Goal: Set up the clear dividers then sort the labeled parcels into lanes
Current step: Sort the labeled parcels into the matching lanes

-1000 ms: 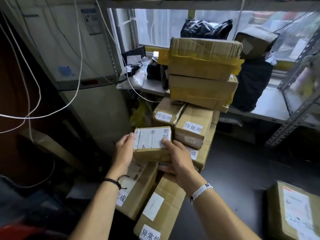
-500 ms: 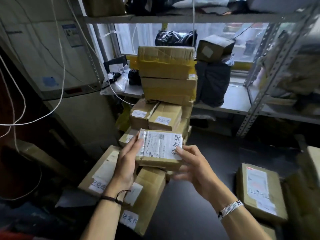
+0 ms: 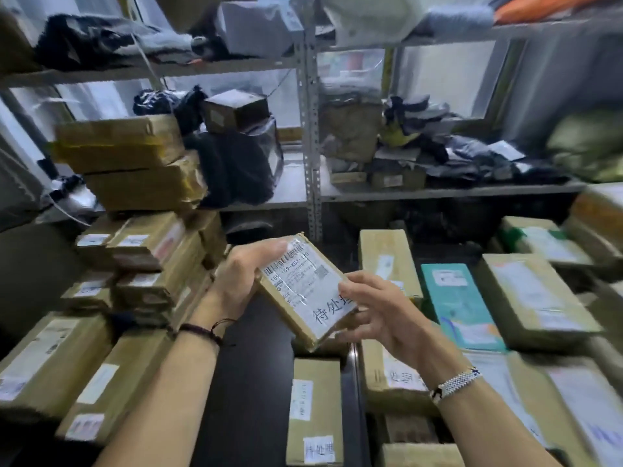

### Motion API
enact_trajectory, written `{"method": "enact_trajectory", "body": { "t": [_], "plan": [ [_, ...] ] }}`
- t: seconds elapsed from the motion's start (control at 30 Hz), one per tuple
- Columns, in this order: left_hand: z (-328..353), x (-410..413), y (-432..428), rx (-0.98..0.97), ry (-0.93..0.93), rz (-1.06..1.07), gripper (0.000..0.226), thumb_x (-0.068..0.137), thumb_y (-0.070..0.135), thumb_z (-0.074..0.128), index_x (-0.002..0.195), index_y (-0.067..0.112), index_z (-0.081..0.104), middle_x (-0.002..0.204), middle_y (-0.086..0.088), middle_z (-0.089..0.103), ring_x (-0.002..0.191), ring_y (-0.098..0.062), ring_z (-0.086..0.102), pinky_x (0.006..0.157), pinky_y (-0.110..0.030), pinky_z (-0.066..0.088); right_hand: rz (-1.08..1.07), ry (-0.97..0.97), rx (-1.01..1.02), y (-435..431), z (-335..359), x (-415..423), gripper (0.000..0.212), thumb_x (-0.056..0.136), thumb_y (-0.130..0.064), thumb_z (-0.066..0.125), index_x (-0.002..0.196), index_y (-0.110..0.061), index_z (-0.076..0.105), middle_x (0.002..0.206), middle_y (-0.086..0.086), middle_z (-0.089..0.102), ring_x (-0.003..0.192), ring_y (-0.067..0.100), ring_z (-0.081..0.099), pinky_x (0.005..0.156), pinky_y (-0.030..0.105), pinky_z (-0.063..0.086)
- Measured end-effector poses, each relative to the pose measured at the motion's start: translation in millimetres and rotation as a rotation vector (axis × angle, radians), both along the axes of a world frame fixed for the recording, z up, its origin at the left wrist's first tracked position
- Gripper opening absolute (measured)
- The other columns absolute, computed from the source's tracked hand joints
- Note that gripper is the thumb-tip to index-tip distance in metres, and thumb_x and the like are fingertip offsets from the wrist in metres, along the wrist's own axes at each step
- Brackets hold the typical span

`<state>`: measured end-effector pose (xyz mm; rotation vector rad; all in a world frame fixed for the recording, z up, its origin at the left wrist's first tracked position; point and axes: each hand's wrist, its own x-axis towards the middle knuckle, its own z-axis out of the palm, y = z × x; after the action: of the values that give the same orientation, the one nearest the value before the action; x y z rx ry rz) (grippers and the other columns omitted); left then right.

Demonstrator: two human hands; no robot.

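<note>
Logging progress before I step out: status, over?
Left hand and right hand hold parcel, label up, off the pile. Labelled boxes crowd below. Stack close on left.

Grey perforated shelving upright (image 3: pixel 308 129), bright window (image 3: pixel 445 82) behind it, black plastic bag (image 3: pixel 158 101) on a shelf, dark floor (image 3: pixel 253 382) below.
</note>
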<state>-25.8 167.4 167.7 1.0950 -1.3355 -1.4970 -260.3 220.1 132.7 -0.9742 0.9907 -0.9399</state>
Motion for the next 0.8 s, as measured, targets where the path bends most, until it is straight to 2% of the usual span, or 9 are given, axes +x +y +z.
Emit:
{"method": "enact_trajectory", "body": {
  "t": [0.1,0.13,0.2,0.27,0.4,0.5,0.6,0.8],
  "plan": [
    [6.9,-52.5,8.5,-0.024,0.035,0.055,0.03,0.099,0.031,0.056,0.104,0.009,0.075,0.101,-0.016,0.071,0.097,-0.032,0.069,0.084,-0.039,0.049,-0.111,-0.078,0.011,18.0,-1.5,-34.4,0.056,0.08,-0.033,0.076,0.126,-0.006,0.062,0.111,0.019,0.075,0.099,0.037,0.074,0.079,0.045,0.059],
    [5.4,-66.6,12.6,-0.021,0.064,0.088,0.031,0.098,0.035,0.057,0.101,0.01,0.076,0.098,-0.016,0.071,0.093,-0.029,0.069,0.083,-0.038,0.049,-0.149,-0.113,0.017,23.6,-2.6,-42.4,0.054,0.08,-0.032,0.076,0.126,-0.006,0.062,0.112,0.019,0.074,0.098,0.038,0.074,0.079,0.045,0.06],
    [-4.7,-87.8,24.9,-0.045,0.072,0.135,0.044,0.097,0.044,0.056,0.115,0.007,0.07,0.112,-0.016,0.073,0.103,-0.029,0.07,0.093,-0.041,0.05,-0.234,-0.165,0.026,33.8,-5.8,-54.8,0.053,0.08,-0.032,0.075,0.126,-0.01,0.062,0.116,0.02,0.073,0.099,0.039,0.074,0.079,0.045,0.061],
    [-17.2,-103.0,40.5,-0.146,0.017,0.106,0.043,0.101,0.043,0.05,0.13,0.013,0.063,0.122,-0.008,0.071,0.114,-0.024,0.067,0.101,-0.046,0.049,-0.305,-0.183,0.02,40.6,-9.1,-63.0,0.053,0.082,-0.033,0.075,0.129,-0.014,0.06,0.119,0.018,0.073,0.105,0.039,0.073,0.086,0.048,0.06],
    [-31.0,-120.8,62.2,-0.205,0.029,0.033,0.037,0.104,0.035,0.046,0.14,0.027,0.054,0.129,0.002,0.069,0.119,-0.018,0.066,0.099,-0.044,0.051,-0.385,-0.152,0.008,49.2,-15.4,-64.0,0.053,0.086,-0.032,0.077,0.133,-0.02,0.057,0.12,0.014,0.073,0.107,0.036,0.072,0.088,0.05,0.06],
    [-40.8,-112.4,69.2,-0.162,0.035,0.08,0.044,0.103,0.038,0.047,0.147,0.033,0.046,0.129,0.004,0.069,0.116,-0.016,0.067,0.099,-0.045,0.053,-0.414,-0.166,0.009,50.2,-19.4,-45.2,0.052,0.086,-0.031,0.078,0.132,-0.023,0.057,0.12,0.014,0.073,0.109,0.033,0.072,0.09,0.05,0.06],
    [-53.3,-84.9,65.7,-0.131,0.032,0.139,0.041,0.105,0.035,0.046,0.146,0.031,0.049,0.127,0.004,0.07,0.115,-0.015,0.068,0.1,-0.044,0.052,-0.39,-0.128,0.014,45.0,-24.6,-10.1,0.045,0.092,-0.03,0.072,0.134,-0.025,0.057,0.116,0.008,0.076,0.111,0.028,0.072,0.096,0.053,0.058],
    [-87.0,-22.5,48.2,-0.023,-0.001,0.198,0.037,0.106,0.028,0.046,0.142,0.028,0.055,0.117,0.006,0.074,0.108,-0.013,0.071,0.095,-0.039,0.055,-0.41,-0.035,0.107,34.8,-53.0,62.6,0.031,0.098,-0.032,0.066,0.128,-0.029,0.059,0.117,0.005,0.075,0.107,0.023,0.073,0.088,0.048,0.062]
  ]
}}
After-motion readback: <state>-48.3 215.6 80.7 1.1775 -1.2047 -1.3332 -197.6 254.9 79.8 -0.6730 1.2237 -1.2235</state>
